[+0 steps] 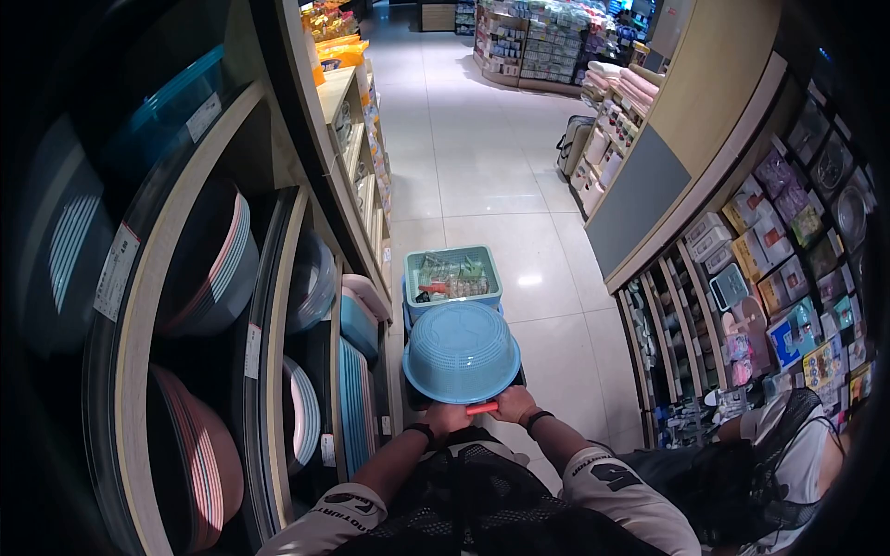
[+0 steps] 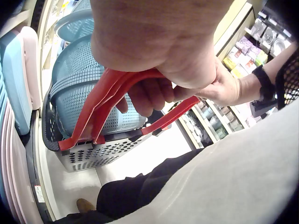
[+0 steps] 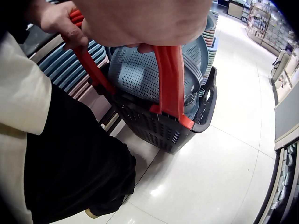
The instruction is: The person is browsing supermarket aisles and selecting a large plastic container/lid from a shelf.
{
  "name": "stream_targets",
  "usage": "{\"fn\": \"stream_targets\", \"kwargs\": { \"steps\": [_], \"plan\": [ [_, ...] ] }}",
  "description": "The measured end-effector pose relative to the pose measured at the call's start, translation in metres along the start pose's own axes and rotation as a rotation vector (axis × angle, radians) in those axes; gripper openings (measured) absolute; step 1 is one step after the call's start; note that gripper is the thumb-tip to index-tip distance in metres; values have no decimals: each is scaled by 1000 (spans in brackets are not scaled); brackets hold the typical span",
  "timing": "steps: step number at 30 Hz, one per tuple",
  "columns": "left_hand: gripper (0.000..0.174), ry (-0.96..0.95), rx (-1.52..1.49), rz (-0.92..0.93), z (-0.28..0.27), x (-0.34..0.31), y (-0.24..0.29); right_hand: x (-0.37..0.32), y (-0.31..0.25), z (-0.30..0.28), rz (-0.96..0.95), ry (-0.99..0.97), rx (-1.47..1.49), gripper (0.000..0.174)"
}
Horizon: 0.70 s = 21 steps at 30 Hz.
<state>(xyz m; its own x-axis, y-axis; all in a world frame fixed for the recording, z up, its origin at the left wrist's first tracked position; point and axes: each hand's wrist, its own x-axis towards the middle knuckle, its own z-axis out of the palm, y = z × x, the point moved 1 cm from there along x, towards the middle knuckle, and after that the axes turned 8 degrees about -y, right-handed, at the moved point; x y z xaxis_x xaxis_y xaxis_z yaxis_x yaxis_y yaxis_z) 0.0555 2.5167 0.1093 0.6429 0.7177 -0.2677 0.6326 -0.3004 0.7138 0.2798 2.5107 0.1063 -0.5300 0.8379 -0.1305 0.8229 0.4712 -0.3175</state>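
Both hands grip the red handle (image 1: 483, 408) of a dark perforated shopping basket (image 3: 170, 135). My left hand (image 1: 449, 419) has its fingers curled under the handle in the left wrist view. Beside it, my right hand (image 1: 515, 405) wraps the same handle, most of its fingers hidden behind the wrist in the right wrist view. Several nested blue colanders (image 2: 77, 91) stand tilted inside the basket, and a blue basin-shaped one (image 1: 462, 352) lies upside down in front of the hands. Beyond it sits a pale green basket (image 1: 496, 278) with packaged goods (image 1: 454, 276) inside.
Shelves with stacked basins (image 1: 209, 269) line the left side close by. On the right are racks of small packaged goods (image 1: 788, 334). Another person (image 1: 788, 463) is at the lower right. A tiled aisle (image 1: 482, 176) runs ahead towards a rounded display (image 1: 547, 51).
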Motion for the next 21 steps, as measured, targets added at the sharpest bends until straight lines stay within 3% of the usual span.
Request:
{"fn": "stream_targets", "kwargs": {
  "steps": [15,17,21],
  "plan": [
    [33,-4,-13,34,8,5,-10,1,2,4,10,-11,-4,36],
    [38,-119,37,-56,4,5,-8,1,2,3,8,-7,1,35],
    [38,-94,45,-29,3,5,-6,1,4,7,11,14,27,35]
  ]
}}
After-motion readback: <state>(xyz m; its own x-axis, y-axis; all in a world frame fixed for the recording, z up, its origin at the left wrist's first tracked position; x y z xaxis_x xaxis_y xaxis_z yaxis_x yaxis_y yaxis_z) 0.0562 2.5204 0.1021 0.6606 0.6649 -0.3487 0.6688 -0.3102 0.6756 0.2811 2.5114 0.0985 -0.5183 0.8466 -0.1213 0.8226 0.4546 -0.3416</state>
